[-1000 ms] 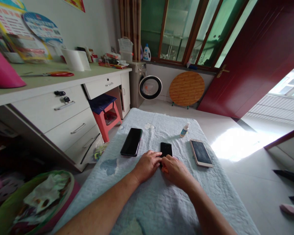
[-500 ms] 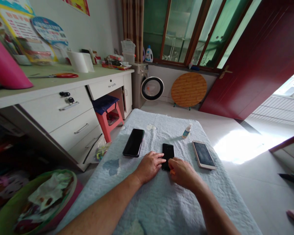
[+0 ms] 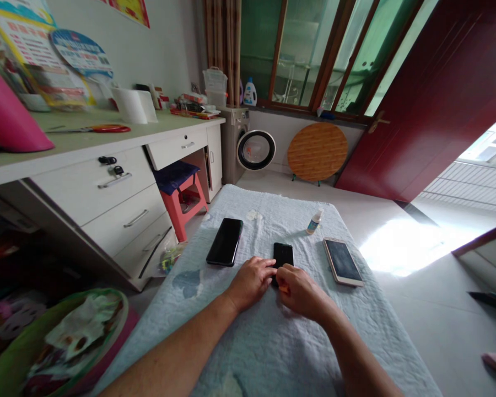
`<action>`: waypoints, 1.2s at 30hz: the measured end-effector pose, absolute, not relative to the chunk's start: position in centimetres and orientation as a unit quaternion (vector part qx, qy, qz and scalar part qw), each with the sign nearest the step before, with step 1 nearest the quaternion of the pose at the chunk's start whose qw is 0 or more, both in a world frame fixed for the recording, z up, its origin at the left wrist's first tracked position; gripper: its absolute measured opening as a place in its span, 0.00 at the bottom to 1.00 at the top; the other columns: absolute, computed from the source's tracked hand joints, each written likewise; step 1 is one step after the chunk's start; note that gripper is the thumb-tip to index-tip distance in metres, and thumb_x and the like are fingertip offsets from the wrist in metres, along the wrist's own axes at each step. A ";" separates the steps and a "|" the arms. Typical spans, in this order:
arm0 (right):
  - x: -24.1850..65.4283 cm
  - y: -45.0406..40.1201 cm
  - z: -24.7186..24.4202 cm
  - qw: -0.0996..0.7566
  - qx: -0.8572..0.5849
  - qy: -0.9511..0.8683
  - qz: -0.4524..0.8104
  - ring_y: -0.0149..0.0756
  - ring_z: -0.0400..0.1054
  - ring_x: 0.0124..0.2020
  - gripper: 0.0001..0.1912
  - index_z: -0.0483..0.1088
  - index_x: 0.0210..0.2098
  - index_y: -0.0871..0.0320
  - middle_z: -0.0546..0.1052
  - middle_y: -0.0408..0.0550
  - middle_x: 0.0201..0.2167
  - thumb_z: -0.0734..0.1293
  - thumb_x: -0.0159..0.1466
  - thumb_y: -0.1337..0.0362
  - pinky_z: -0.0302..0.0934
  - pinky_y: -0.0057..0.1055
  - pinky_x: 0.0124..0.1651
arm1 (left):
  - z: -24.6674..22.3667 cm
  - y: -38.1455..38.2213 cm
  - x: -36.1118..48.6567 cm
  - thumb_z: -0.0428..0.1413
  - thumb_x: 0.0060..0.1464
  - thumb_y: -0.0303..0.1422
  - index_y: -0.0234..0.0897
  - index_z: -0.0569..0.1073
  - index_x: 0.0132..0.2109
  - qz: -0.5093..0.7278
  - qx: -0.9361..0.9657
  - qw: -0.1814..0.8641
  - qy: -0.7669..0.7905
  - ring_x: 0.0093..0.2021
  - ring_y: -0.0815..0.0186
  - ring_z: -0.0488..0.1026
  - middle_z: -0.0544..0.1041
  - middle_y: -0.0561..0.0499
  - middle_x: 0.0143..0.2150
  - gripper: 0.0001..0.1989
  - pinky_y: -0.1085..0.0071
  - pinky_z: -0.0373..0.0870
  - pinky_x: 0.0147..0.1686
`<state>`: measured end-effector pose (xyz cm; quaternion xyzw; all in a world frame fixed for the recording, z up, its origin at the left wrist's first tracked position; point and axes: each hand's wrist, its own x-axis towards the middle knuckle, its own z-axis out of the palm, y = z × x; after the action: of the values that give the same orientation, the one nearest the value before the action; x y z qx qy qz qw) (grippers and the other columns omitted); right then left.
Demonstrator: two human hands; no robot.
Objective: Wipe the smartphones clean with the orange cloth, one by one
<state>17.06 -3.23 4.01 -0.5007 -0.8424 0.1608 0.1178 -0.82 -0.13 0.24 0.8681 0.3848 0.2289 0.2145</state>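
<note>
My left hand (image 3: 253,282), fingers slightly spread, touches the smooth black phone (image 3: 283,256) ahead. My curled right hand (image 3: 301,291) pinches something orange (image 3: 285,288) above the crinkled cloth (image 3: 248,331).

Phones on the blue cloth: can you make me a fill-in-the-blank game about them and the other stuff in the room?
1. Of the left phone, middle phone and right phone, the left hand and right hand are at the ____ one.
2. The small bottle isn't lying down on the cloth; it stands ____.
3. The washing machine door isn't closed; it is ____.
4. The wooden tabletop isn't square; its shape is ____.

Missing words: middle; upright; open; round
</note>
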 end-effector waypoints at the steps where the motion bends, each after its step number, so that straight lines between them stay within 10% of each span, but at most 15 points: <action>1: 17.3 -3.2 4.0 0.112 -0.507 -0.838 0.166 0.28 0.54 0.28 0.06 0.61 0.27 0.58 0.65 0.42 0.27 0.60 0.51 0.74 0.42 0.26 0.31 | 0.2 -0.1 -0.8 0.54 0.56 0.25 0.45 0.75 0.52 0.230 0.867 0.215 0.385 0.54 0.60 0.67 0.72 0.52 0.58 0.18 0.61 0.63 0.56; 23: 15.7 -3.5 4.2 0.024 -0.550 -0.826 0.122 0.32 0.62 0.30 0.10 0.69 0.38 0.57 0.72 0.47 0.35 0.59 0.59 0.69 0.43 0.30 0.31 | 0.3 -0.2 -0.8 0.52 0.58 0.27 0.41 0.76 0.50 0.228 0.873 0.205 0.379 0.54 0.58 0.67 0.72 0.49 0.57 0.14 0.59 0.63 0.56; 36: 20.0 -2.9 4.9 0.031 -0.560 -0.808 0.183 0.28 0.56 0.26 0.07 0.61 0.24 0.58 0.67 0.41 0.24 0.61 0.49 0.76 0.42 0.28 0.29 | -0.2 -0.3 -0.9 0.58 0.50 0.26 0.43 0.76 0.51 0.251 0.866 0.206 0.381 0.53 0.58 0.67 0.72 0.51 0.58 0.20 0.59 0.63 0.56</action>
<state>20.05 -2.93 4.87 -0.5596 -0.8077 0.1832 0.0314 -0.86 -0.25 -0.18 0.8658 0.3809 0.2506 0.2062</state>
